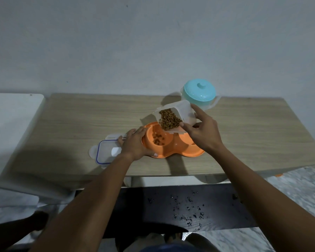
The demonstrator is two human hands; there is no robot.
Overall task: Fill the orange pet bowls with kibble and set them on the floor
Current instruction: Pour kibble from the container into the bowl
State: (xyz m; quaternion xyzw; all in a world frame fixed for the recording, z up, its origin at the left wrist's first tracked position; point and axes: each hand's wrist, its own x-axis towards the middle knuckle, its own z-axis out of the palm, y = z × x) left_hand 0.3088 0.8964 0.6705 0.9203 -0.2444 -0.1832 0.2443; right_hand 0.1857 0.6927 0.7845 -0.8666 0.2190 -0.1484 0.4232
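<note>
On the far left a white surface (11, 124) runs out of the frame, so its full shape cannot be told. Beside it stands one wooden table (71, 117). One clear lid (105, 151) with a blue seal lies flat on it, its right part hidden under the left hand (135, 144).

That hand lies flat and spread, fingers together, pressed against the left rim of the orange bowl (171, 150), thumb along the near edge. It steadies the bowl without closing round it.

This is one double bowl with two wells, resting on the table near its middle. A few kibble (157, 139) pieces lie in the left well; the count is too blurred to give. The right well is largely covered by the tub and right hand, so its contents cannot be seen.

One clear tub (175, 115) of kibble is tilted mouth-down over the left well, not touching it. The right hand (202, 133) is clamped on it, forefinger up along the side, thumb under the rim.

Behind it stands one jug (200, 95) with a teal lid, its body partly hidden by the tub.

Below the table, dark specks (187, 210) dot a dark board; what they are is unclear.
</note>
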